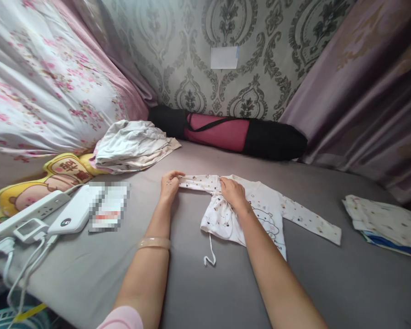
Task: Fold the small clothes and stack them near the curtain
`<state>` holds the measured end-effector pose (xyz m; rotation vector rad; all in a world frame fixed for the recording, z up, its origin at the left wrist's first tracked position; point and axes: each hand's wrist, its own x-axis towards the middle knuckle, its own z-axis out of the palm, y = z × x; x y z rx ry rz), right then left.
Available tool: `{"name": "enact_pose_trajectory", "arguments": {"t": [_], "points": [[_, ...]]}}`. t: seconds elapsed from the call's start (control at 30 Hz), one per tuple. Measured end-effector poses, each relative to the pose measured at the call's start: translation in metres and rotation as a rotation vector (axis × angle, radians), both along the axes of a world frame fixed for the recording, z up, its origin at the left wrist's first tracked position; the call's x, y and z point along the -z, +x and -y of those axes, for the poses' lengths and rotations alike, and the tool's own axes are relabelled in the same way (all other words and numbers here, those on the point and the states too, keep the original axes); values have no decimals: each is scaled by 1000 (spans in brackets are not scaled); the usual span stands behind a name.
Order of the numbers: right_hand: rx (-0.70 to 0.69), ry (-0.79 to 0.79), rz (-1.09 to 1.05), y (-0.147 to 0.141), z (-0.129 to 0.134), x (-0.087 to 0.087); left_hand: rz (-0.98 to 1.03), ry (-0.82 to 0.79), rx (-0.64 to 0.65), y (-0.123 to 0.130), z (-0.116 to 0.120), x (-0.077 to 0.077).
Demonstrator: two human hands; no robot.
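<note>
A small white baby shirt (pixel 262 196) lies spread on the grey sheet, printed with little figures and a bear outline on its front. My left hand (pixel 170 185) grips the cuff of its left-hand sleeve, which is stretched out straight. Around the shoulder end of that same sleeve, my right hand (pixel 232 191) presses down with fingers bent onto the cloth. The other sleeve (pixel 310 221) slants away to the right, untouched. From the lower hem a white tie string (pixel 210 253) trails onto the sheet.
Folded clothes (pixel 385 224) are stacked at right, and a crumpled cloth pile (pixel 130 144) sits back left. A black and pink long bag (pixel 222 132) lines the wall. A power strip (pixel 30 217), white power bank (pixel 76 212), cables and yellow cushion (pixel 48 180) lie left.
</note>
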<state>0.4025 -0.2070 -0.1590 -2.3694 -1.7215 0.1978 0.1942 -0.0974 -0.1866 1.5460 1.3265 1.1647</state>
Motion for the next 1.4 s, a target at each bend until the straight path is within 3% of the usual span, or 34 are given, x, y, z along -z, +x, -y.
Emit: {"name": "enact_pose_trajectory", "arguments": {"t": [0.17, 0.33, 0.57, 0.87, 1.0, 1.17, 1.27, 1.33, 1.4], "points": [[39, 33, 128, -7, -2, 7, -70, 32, -35, -2, -4, 2], [49, 105, 141, -6, -1, 16, -182, 24, -151, -8, -10, 7], [36, -68, 40, -2, -2, 16, -421, 27, -216, -7, -2, -1], [59, -92, 42, -1, -4, 18, -958, 74, -57, -17, -10, -11], [59, -103, 34, -1, -5, 19, -1049, 62, -77, -11, -11, -15], [58, -85, 36, 0, -5, 21, -1088, -104, -45, -4, -19, -33], [57, -78, 35, -1, -6, 22, -1118, 112, -84, 10, -10, -41], [60, -69, 37, -1, -6, 23, -1068, 312, 53, 29, 3, -40], [64, -53, 45, -1, -6, 24, -951, 455, 366, 52, 18, -31]]}}
